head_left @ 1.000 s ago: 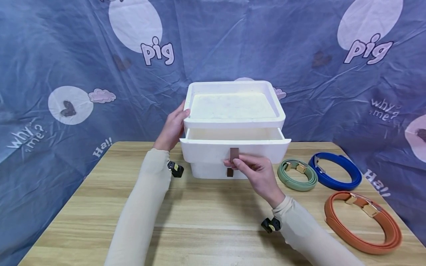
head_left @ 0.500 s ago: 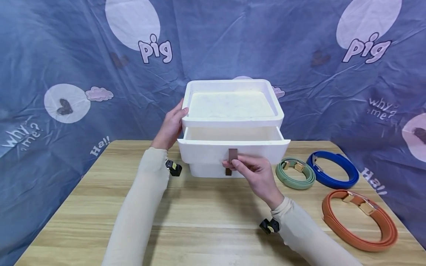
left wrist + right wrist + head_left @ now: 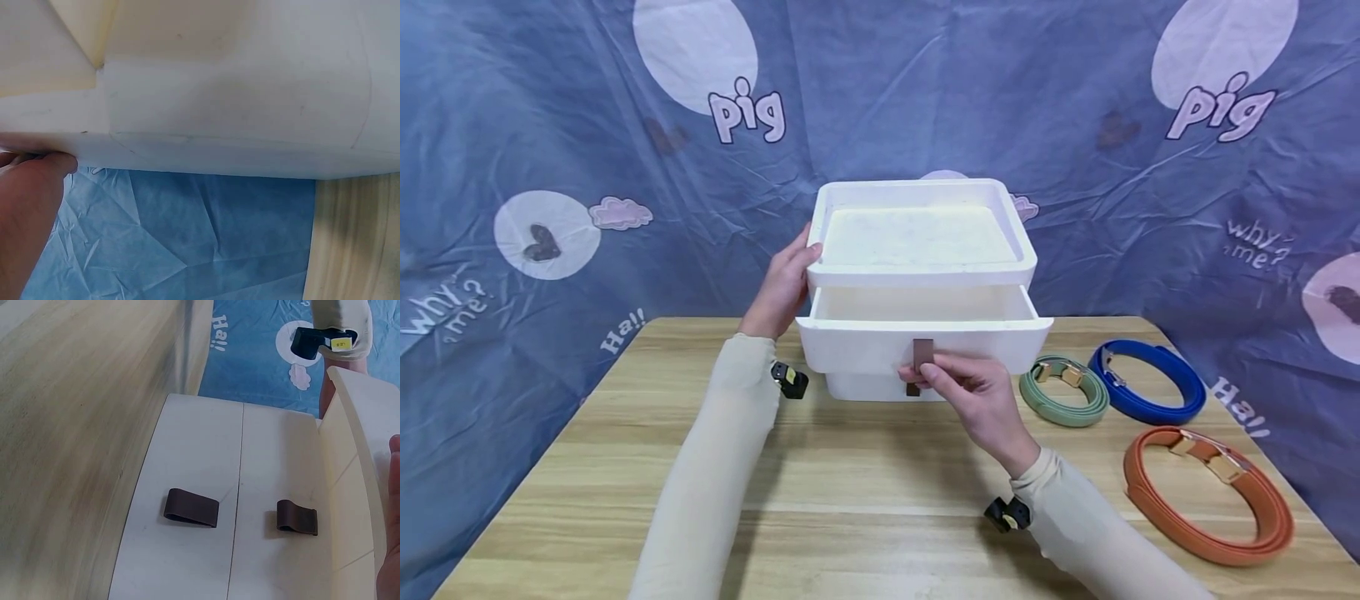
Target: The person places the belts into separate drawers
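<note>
At left, in the middle of the frame, a person's left hand (image 3: 778,287) steadies a white drawer unit (image 3: 917,276), thumb at the near corner, the visible fingers laid along its side rather than wrapped round anything; their tips are hidden. The unit stands at center, toward the far edge of a wooden table (image 3: 820,533), its top drawer (image 3: 859,350) drawn partway out, jutting over the closed fronts below. Two lower brown tabs (image 3: 192,507) show on those fronts in the right wrist view.

Just below center, the right hand (image 3: 988,410) pinches the top drawer's brown pull tab (image 3: 922,350) between thumb and bent fingers, with no visible gap in the grip.

The drawer appears to have nothing under its front but air: drawn too far, it could tip nose-down and drop off its runners. A hard tug might also drag the unit forward or, with only one side braced, swivel it toward the green belt (image 3: 1063,415), coiled just beside it at right. The narrow tab offers little to hold, so a loose pinch could slip.

Farther right lies a blue belt (image 3: 1157,414); at lower right, an orange belt (image 3: 1221,553), well apart from the unit.
</note>
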Tool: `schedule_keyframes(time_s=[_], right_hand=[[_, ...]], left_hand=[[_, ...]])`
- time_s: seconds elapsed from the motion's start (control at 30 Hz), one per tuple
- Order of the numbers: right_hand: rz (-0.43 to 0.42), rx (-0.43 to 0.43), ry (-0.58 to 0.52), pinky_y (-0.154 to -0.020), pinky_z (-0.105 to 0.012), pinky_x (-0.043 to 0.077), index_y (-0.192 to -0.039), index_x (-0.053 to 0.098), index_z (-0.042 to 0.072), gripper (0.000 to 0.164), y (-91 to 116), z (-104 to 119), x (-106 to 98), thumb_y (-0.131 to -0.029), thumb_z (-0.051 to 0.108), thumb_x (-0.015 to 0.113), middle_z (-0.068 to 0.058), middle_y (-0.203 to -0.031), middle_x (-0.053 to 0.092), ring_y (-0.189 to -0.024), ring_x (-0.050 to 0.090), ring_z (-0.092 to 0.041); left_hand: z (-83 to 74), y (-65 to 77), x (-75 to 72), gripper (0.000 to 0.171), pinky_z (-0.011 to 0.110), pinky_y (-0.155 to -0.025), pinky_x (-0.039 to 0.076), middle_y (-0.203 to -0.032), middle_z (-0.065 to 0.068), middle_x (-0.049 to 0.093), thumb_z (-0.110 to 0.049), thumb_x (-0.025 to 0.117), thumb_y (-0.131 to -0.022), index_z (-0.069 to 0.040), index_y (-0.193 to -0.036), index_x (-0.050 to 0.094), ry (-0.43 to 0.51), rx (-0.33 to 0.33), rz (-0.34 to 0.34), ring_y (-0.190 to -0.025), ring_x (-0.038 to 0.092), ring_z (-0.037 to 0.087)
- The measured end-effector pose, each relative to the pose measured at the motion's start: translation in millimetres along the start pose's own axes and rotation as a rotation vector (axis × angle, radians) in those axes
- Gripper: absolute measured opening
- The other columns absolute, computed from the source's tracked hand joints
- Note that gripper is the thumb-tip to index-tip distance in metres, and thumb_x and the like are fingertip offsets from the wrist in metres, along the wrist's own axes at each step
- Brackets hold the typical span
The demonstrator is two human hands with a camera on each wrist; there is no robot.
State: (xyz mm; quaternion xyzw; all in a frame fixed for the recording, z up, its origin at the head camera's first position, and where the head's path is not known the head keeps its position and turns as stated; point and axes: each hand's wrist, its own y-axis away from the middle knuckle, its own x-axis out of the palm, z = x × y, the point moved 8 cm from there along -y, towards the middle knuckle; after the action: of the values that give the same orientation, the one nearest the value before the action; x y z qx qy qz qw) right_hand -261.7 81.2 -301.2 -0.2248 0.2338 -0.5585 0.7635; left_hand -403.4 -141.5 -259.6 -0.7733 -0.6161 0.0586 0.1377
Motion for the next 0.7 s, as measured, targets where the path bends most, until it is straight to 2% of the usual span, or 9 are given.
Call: schedule_keyframes(time_s=[0.13,0.33,0.7], right_hand=[[0.003,-0.003,-0.011,-0.080,-0.041,0.055,-0.110,0.071,-0.008,0.021,1.5,0.7,-0.3,-0.096,-0.001,0.058,-0.014,-0.100,0.073,-0.093,0.070,-0.032],[0.019,0.000,-0.035,-0.081,-0.042,0.055,-0.111,0.070,-0.009,0.021,-1.3,0.6,3.5,-0.096,-0.003,0.056,-0.016,-0.100,0.072,-0.093,0.070,-0.032],[0.008,0.018,-0.028,-0.082,-0.042,0.055,-0.110,0.071,-0.008,0.021,3.0,4.0,1.6,-0.097,0.000,0.057,-0.014,-0.099,0.073,-0.093,0.070,-0.032]], left_hand=[[1.5,-0.6,0.4,0.060,0.030,-0.114,0.020,-0.163,0.002,0.010,-0.017,0.040,-0.104,-0.003,-0.156,0.014,-0.002,-0.009,0.003,-0.145,0.013,0.011],[0.9,0.5,-6.7,0.060,0.030,-0.114,0.020,-0.163,0.001,0.012,-0.018,0.041,-0.103,-0.005,-0.157,0.016,-0.015,-0.012,-0.029,-0.145,0.014,0.011],[3.0,-2.7,-2.3,0.060,0.028,-0.114,0.020,-0.163,0.002,0.012,-0.015,0.041,-0.103,-0.003,-0.156,0.016,0.022,-0.010,-0.011,-0.145,0.014,0.010]])
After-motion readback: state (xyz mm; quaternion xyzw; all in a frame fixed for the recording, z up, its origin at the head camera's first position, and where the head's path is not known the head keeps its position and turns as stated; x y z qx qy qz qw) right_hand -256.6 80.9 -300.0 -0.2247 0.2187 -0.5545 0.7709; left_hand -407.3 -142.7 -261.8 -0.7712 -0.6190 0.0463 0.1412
